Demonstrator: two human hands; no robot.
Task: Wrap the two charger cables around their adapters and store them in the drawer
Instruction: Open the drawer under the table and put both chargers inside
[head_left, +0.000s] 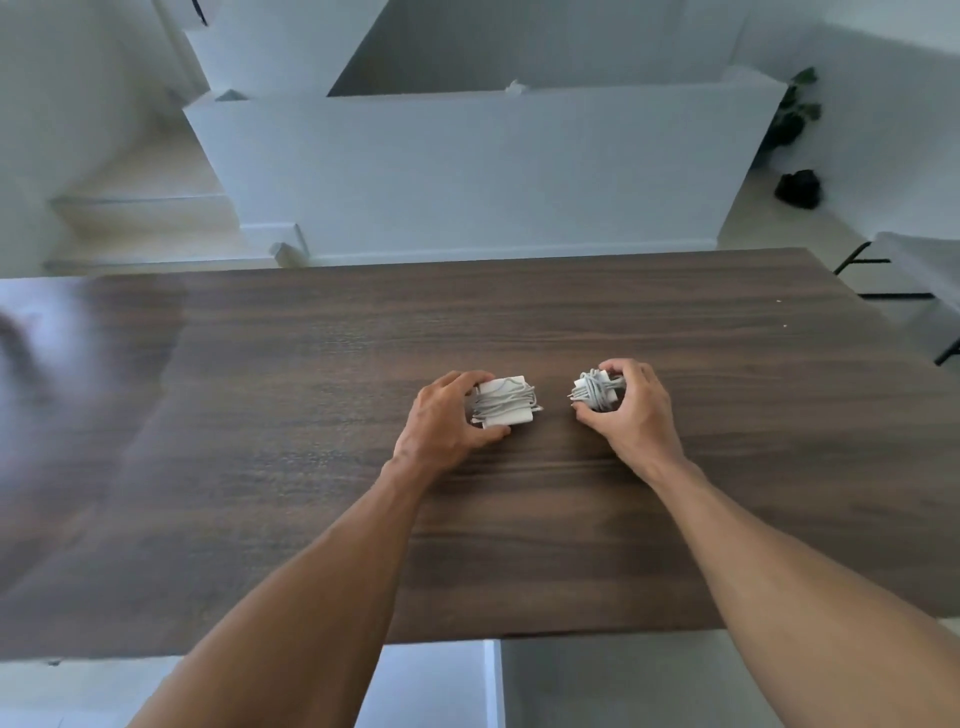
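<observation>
Two white chargers rest on the dark wooden table (519, 519), each with its grey-white cable wound around the adapter. The larger charger (504, 402) lies on the left, and my left hand (447, 415) grips it from the left side with thumb and fingers. On the right sits the smaller charger (595, 392), a tighter bundle, held by my right hand (631, 410), whose fingers curl over its top and right side. About a hand's width of bare wood separates the two bundles. No drawer is in view.
Beyond the table's far edge stands a long white partition (467, 171). A dark plant (795, 109) and a black object (797, 188) are at the back right. A white surface on black legs (914, 265) stands at the right. White furniture (441, 680) shows below the near edge.
</observation>
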